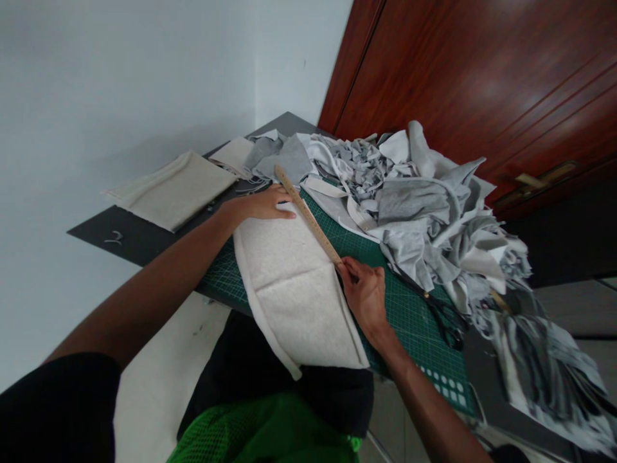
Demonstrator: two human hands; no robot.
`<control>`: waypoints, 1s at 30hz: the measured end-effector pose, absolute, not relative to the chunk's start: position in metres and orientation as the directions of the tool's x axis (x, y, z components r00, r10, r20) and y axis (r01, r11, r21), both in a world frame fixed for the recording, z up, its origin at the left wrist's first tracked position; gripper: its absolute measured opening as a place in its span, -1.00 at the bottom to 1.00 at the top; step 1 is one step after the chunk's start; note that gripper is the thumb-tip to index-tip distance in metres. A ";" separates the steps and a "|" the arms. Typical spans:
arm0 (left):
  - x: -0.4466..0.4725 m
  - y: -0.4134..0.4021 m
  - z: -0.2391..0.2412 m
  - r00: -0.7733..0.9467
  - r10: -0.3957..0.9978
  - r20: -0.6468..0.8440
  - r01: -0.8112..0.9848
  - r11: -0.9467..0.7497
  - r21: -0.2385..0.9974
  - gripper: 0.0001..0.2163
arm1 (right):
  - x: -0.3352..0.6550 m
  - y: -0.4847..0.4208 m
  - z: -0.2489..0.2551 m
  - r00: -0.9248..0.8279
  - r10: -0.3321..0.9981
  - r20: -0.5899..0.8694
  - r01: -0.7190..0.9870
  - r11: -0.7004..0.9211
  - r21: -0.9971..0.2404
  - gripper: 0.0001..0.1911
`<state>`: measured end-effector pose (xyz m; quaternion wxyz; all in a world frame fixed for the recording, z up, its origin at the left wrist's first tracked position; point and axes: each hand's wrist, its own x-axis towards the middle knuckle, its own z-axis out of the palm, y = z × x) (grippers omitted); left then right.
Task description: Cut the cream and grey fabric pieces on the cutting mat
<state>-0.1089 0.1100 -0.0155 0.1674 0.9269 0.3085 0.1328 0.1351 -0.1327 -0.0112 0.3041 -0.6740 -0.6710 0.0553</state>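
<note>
A white fleecy fabric piece (294, 289) lies on a green cutting mat (414, 315). A wooden ruler (308, 215) rests along the fabric's right edge. My left hand (263, 204) lies flat, fingers stretched out, pressing the ruler's far end and the fabric. My right hand (364, 292) is closed in a pinch at the ruler's near end, on something too small to make out, its tip against the fabric edge.
A heap of grey and white fabric scraps (424, 206) covers the right of the mat. Folded cream cloth (173, 190) lies at the far left on the dark table (125, 235). A brown wooden door (482, 83) stands behind. Black scissors (443, 315) lie by the scraps.
</note>
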 end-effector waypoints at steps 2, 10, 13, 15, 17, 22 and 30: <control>-0.109 0.110 -0.016 0.774 0.616 0.147 0.524 -0.754 0.396 -0.46 | 0.140 -0.140 -0.012 0.068 0.935 0.349 0.918 0.078 -0.388 -0.73; -0.108 0.114 -0.020 0.771 0.617 0.157 0.529 -0.758 0.381 -0.44 | 0.155 -0.163 -0.019 0.047 0.913 0.405 0.959 0.073 -0.275 -0.69; -0.109 0.113 -0.019 0.765 0.623 0.164 0.523 -0.750 0.405 -0.41 | 0.158 -0.165 -0.021 0.061 0.905 0.421 0.935 0.096 -0.342 -0.70; -0.110 0.112 -0.018 0.745 0.646 0.166 0.535 -0.727 0.430 -0.37 | 0.159 -0.165 -0.023 0.054 0.900 0.433 0.928 0.115 -0.354 -0.71; -0.110 0.112 -0.018 0.741 0.650 0.170 0.531 -0.722 0.445 -0.36 | 0.159 -0.165 -0.026 0.035 0.892 0.450 0.926 0.140 -0.351 -0.72; -0.108 0.113 -0.022 0.737 0.639 0.218 0.513 -0.740 0.434 -0.40 | 0.161 -0.168 -0.035 0.002 0.861 0.508 0.929 0.186 -0.319 -0.72; -0.105 0.111 -0.030 0.652 0.657 0.378 0.505 -0.749 0.429 -0.32 | 0.164 -0.171 -0.034 -0.033 0.854 0.519 0.928 0.220 -0.302 -0.76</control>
